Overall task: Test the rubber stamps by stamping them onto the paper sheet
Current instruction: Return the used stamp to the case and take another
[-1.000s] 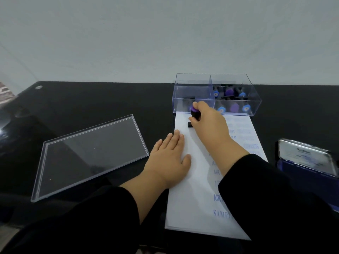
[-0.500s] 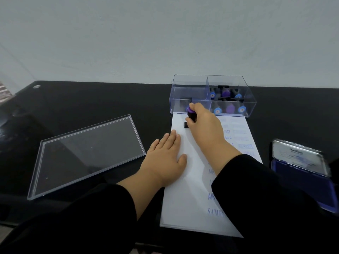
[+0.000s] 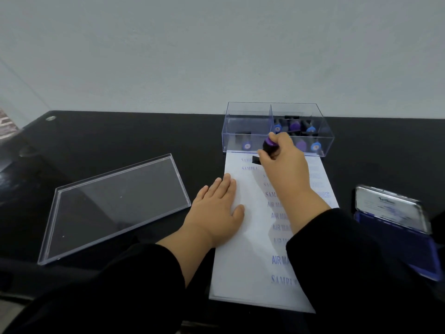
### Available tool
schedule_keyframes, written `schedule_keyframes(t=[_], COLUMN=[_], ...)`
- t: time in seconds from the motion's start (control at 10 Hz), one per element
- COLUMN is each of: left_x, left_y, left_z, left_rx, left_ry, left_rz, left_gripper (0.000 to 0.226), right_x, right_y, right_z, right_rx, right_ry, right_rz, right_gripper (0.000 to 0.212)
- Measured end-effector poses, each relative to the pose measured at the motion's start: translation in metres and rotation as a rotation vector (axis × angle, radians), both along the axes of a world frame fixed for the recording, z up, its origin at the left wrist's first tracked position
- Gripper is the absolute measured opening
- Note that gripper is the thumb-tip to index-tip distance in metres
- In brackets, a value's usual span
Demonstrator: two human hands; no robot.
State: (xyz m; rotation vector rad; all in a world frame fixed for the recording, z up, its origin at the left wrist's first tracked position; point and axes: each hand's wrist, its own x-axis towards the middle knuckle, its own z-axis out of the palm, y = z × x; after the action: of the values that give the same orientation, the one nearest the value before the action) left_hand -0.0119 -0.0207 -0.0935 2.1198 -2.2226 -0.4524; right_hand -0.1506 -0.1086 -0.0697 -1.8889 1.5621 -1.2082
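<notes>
The right hand [image 3: 283,162] has its grip closed around a rubber stamp [image 3: 269,147] with a purple top and black body, held at the far end of the paper sheet [image 3: 245,261], just in front of the clear storage box [image 3: 277,130]. The black base of the stamp sits at the sheet's far left corner area; whether it touches the paper or is just above it cannot be told. Faint blue impressions reading "SAMPLE" lie beside the base. The left hand [image 3: 218,206] lies flat, fingers extended and together, palm down on the left edge of the sheet, holding nothing. The sheet lies lengthwise on the black surface [image 3: 108,141], running from the near edge to the box, and carries a column of blue impressions, "AIR MA…" and "SAMPLE" among them, partly hidden by the right forearm. The box has two compartments: the left one holds a single stamp with a blue cap, the right one holds several stamps with blue and purple caps. A clear lid [image 3: 113,206] lies flat on the surface to the left of the sheet, well apart from the box. An open blue ink pad [image 3: 397,227] rests at the right, its metal cover raised. Both forearms wear black sleeves.
</notes>
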Motion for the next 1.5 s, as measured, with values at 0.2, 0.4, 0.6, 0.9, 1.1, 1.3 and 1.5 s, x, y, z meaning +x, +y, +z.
schedule_keyframes(t=[0.2,0.4,0.6,0.9,1.1,1.3,1.5], left_x=[0.000,0.000,0.000,0.001,0.000,-0.001,-0.001], left_y=[0.001,0.001,0.001,0.000,0.000,0.002,0.001], left_z=[0.001,0.000,-0.001,-0.001,0.000,0.002,0.002], left_rx=[-0.002,-0.006,-0.006,0.002,-0.004,-0.006,-0.008], left_ry=[-0.001,0.001,0.001,-0.008,-0.015,-0.013,-0.038], left_rz=[-0.001,0.005,0.005,0.003,0.007,0.009,0.003], left_gripper=[0.061,0.061,0.061,0.061,0.061,0.060,0.060], right_x=[-0.015,-0.015,-0.015,-0.012,-0.015,-0.027,-0.054], right_y=[-0.001,-0.002,-0.002,0.001,0.018,0.046,0.074], right_z=[0.003,0.002,0.002,0.003,0.004,0.008,0.013], right_rx=[0.036,0.036,0.032,0.041,0.048,0.044,0.048], right_ry=[-0.070,-0.072,-0.044,-0.022,-0.047,-0.064,-0.035], right_rz=[-0.023,-0.012,-0.018,-0.017,-0.010,-0.053,-0.149], right_gripper=[0.025,0.024,0.026,0.026,0.028,0.031,0.029])
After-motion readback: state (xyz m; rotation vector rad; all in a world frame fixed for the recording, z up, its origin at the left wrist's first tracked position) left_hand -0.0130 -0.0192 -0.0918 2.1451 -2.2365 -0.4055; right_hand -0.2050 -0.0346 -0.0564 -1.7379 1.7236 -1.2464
